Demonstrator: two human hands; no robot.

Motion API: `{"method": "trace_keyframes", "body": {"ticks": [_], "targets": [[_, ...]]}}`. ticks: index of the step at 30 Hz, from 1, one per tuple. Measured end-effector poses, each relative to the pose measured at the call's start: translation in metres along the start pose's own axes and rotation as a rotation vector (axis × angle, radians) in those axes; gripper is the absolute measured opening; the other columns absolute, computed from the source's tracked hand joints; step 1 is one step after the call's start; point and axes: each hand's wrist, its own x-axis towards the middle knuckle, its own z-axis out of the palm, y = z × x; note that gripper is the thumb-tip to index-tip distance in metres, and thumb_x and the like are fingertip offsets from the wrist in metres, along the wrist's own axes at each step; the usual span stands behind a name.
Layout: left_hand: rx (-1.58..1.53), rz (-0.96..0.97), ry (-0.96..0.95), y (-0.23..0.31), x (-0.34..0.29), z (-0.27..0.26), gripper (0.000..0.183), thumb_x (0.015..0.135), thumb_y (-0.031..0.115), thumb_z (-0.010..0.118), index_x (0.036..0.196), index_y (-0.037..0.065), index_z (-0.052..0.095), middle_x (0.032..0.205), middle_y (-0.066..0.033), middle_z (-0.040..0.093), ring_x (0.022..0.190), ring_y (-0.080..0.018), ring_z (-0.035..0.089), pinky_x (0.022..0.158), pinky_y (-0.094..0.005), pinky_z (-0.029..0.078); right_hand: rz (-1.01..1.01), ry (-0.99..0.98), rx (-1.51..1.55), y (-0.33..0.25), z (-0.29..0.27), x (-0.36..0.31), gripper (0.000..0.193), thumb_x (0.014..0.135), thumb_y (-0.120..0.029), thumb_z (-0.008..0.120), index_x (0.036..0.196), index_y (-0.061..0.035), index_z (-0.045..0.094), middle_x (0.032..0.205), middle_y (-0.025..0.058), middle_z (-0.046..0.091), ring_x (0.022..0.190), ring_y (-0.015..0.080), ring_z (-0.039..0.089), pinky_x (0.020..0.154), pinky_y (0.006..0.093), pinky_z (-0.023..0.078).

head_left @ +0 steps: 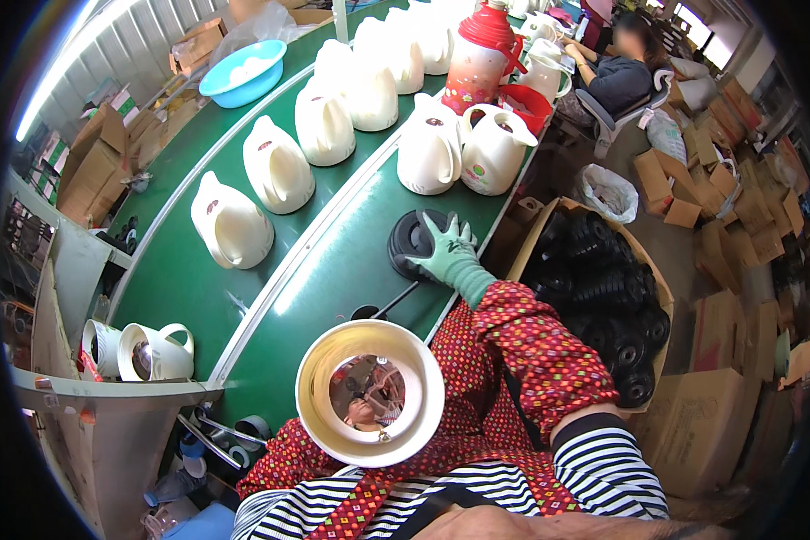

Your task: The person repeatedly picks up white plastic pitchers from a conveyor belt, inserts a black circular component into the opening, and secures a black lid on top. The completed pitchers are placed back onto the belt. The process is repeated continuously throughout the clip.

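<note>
My right hand [450, 249], in a pale green glove, grips a round black ribbed plastic base [411, 243] on the green conveyor table, its fingers spread over the top and side. Close to my body, a cream-white jug [312, 396] has its round open end facing up; a shiny mirrored liner [366, 393] shows inside. My left sleeve [283, 459] runs in behind this jug, which hides my left hand and its fingers. Between the jug and the black base lies a thin dark rod [400, 300], beside a small dark round piece [367, 312].
Several white jugs [279, 166] stand in rows along the green table [333, 261]. A red patterned flask [479, 63] is farther off. At my right is a carton [661, 297] of black bases [594, 279]. A blue basin [243, 72] sits far left; a person [616, 76] sits far right.
</note>
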Motion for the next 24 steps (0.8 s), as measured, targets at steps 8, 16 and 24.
{"method": "trace_keyframes", "body": {"ticks": [8,16,24], "targets": [[-0.026,0.029,0.096,0.002,-0.007,-0.019,0.026,0.105,0.019,0.056,0.127,0.006,0.059,0.116,-0.01,0.071,0.098,-0.0216,0.071,0.085,-0.0374,0.057,-0.023,0.084,0.03,-0.004,0.023,0.027,0.094,0.077,-0.067,0.077,0.159,-0.0361,0.041,0.159,0.0344,0.032,0.14,0.0523,0.037,0.115,0.0695,0.028],[0.009,0.053,-0.06,-0.005,0.029,0.011,0.021,0.105,0.018,0.056,0.12,0.006,0.065,0.116,-0.0091,0.073,0.1,-0.0224,0.071,0.087,-0.0388,0.057,-0.587,0.262,0.861,0.03,-0.058,-0.116,0.09,0.082,-0.047,0.08,0.154,-0.0033,0.049,0.154,0.0221,0.051,0.141,0.0396,0.047,0.12,0.0464,0.033],[0.017,0.053,-0.167,-0.03,0.044,0.052,0.02,0.104,0.017,0.056,0.112,0.007,0.07,0.117,-0.0081,0.074,0.101,-0.0232,0.072,0.089,-0.0402,0.057,-0.494,0.282,0.761,0.05,-0.076,-0.232,0.098,0.083,-0.061,0.075,0.156,-0.002,0.047,0.156,0.0262,0.046,0.143,0.0435,0.044,0.12,0.0511,0.032]]}}
